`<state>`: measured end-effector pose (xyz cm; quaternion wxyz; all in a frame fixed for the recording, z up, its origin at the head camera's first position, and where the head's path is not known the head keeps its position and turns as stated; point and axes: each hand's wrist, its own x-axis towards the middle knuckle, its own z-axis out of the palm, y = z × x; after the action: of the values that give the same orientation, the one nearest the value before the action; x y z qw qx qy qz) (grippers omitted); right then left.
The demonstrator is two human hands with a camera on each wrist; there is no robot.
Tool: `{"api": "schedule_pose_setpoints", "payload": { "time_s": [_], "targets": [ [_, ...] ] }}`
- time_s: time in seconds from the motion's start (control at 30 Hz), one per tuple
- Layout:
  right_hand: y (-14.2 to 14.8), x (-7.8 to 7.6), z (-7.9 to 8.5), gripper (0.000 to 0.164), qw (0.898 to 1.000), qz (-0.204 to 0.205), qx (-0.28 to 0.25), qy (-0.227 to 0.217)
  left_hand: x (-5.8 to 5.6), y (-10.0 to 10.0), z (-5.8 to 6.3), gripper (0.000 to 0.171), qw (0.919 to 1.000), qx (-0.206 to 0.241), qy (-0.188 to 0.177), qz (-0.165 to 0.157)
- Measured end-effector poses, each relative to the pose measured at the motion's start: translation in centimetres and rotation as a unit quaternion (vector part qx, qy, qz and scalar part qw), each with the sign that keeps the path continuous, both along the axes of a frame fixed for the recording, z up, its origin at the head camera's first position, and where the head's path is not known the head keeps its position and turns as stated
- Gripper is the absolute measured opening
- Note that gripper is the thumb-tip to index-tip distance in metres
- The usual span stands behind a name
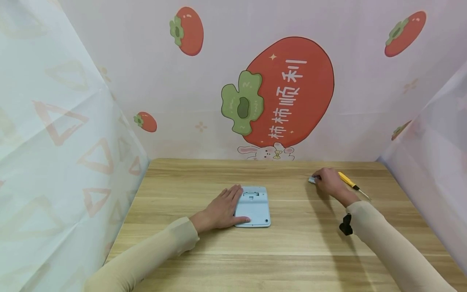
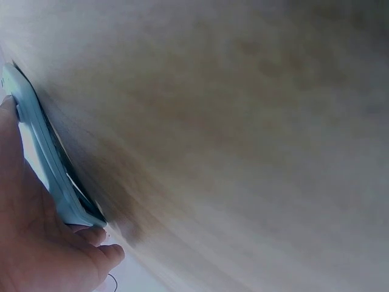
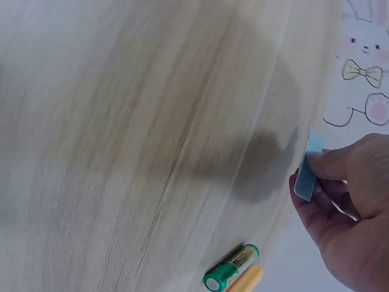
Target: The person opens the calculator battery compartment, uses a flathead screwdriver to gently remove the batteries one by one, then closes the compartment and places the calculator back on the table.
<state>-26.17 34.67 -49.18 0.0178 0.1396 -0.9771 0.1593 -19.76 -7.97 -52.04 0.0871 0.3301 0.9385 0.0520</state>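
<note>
A light blue calculator lies back side up on the table, its battery compartment uncovered near the top. My left hand rests along its left side, fingers extended at the upper left corner and thumb lying across the lower back. The left wrist view shows the calculator's edge beside the palm. Farther right, my right hand pinches a small light blue battery cover between thumb and fingers, just above the table.
A yellow-handled screwdriver lies beside the right hand, its shaft angled toward the front right. A green battery lies alongside the handle. The wooden table meets printed sheets behind and at both sides.
</note>
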Motion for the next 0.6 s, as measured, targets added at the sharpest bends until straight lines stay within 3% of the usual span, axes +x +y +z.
{"api": "schedule_pose_setpoints", "payload": {
  "time_s": [0.6],
  "targets": [
    [-1.6, 0.6, 0.0, 0.010, 1.000, -0.017, 0.001, 0.011, 0.1, 0.0, 0.0, 0.111, 1.0000, -0.002, 0.001, -0.001]
  ]
}}
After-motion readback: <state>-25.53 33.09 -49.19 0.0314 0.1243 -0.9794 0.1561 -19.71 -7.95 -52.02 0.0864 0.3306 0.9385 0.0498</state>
